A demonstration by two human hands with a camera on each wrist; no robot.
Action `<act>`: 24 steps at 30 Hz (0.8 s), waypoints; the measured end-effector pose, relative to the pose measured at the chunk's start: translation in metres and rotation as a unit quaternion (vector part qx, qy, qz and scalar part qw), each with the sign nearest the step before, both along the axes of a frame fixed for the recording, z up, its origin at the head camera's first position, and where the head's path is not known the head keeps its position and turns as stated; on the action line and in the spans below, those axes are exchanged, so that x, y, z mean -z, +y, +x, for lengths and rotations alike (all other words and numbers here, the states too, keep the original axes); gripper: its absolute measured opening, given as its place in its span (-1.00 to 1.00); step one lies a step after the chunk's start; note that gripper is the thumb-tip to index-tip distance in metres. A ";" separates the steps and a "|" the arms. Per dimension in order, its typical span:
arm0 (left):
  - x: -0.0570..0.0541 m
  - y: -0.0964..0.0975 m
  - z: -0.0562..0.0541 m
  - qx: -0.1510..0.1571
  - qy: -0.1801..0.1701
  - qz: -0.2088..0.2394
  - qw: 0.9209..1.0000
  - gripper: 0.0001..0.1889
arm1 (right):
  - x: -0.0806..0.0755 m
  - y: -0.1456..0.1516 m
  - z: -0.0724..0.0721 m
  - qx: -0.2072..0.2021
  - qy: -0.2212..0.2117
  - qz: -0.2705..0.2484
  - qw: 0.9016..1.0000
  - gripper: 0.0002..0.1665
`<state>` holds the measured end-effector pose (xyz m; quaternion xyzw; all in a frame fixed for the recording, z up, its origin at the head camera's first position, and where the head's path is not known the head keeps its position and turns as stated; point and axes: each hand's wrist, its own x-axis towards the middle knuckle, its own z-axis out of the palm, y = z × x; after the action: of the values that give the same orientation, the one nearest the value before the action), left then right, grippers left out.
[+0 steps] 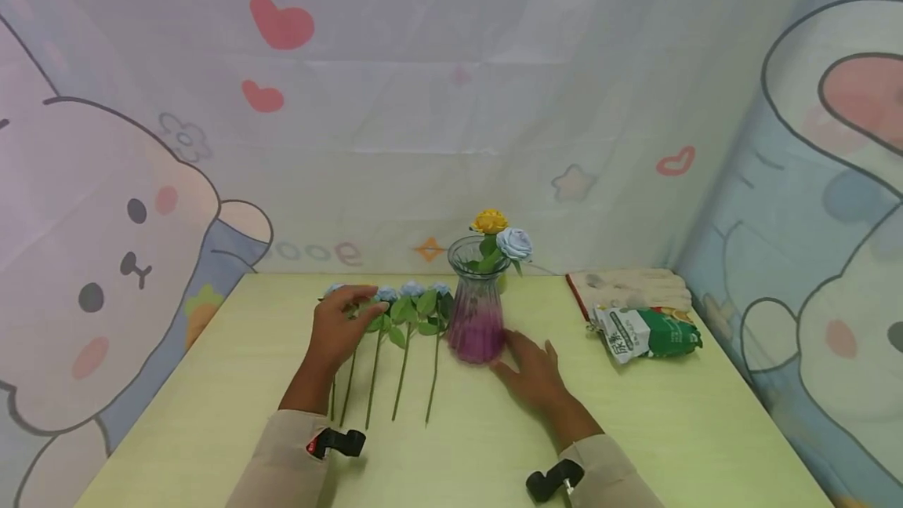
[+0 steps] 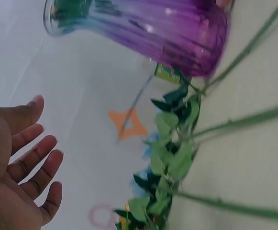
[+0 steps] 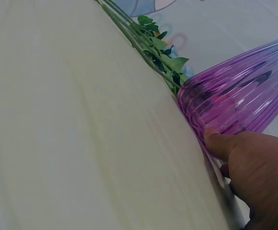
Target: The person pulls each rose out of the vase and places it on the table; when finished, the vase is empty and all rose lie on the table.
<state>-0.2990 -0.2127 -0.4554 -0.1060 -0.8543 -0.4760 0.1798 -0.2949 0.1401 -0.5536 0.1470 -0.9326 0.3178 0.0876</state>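
A glass vase (image 1: 476,320), clear at the rim and purple at the base, stands upright with a yellow rose (image 1: 490,221) and a pale blue rose (image 1: 515,244) in it. At its lower right side my right hand (image 1: 534,379) holds the base; in the right wrist view the thumb (image 3: 220,143) lies against the purple glass. Left of the vase, several artificial roses (image 1: 411,288) lie in a row, their green stems pointing toward me. Over the left part of this row hovers my left hand (image 1: 339,332), fingers relaxed and holding nothing, as the left wrist view also shows.
Toward the back right of the pale yellow table (image 1: 621,429) lie a green and white packet (image 1: 645,332) and pale gloves (image 1: 628,288) with a red edge. A printed cloth (image 1: 423,100) hangs behind the table and along both sides.
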 end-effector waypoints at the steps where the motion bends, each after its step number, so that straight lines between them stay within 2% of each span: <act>1: -0.003 0.005 0.001 0.004 0.009 0.002 1.000 -0.58 | 0.000 0.000 0.000 -0.001 0.000 -0.001 1.000 -0.23; 8: -0.028 0.046 0.005 0.024 0.070 0.006 0.997 -0.62 | 0.008 0.000 -0.004 0.005 0.016 0.004 1.000 -0.24; 14: -0.046 0.075 0.002 0.048 0.094 0.027 0.994 -0.63 | 0.009 -0.001 -0.005 0.004 0.011 0.002 1.000 -0.22; 18: -0.053 0.090 -0.002 0.059 0.112 0.030 0.991 -0.63 | 0.008 -0.001 -0.006 0.004 0.001 0.002 1.000 -0.21; 24: -0.056 0.111 -0.006 0.067 0.152 0.019 0.986 -0.66 | 0.011 0.001 -0.007 0.006 -0.007 0.009 1.000 -0.20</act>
<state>-0.3051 -0.1013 -0.3995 -0.2301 -0.7990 -0.4815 0.2772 -0.3021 0.1409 -0.5651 0.1399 -0.9370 0.3097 0.0811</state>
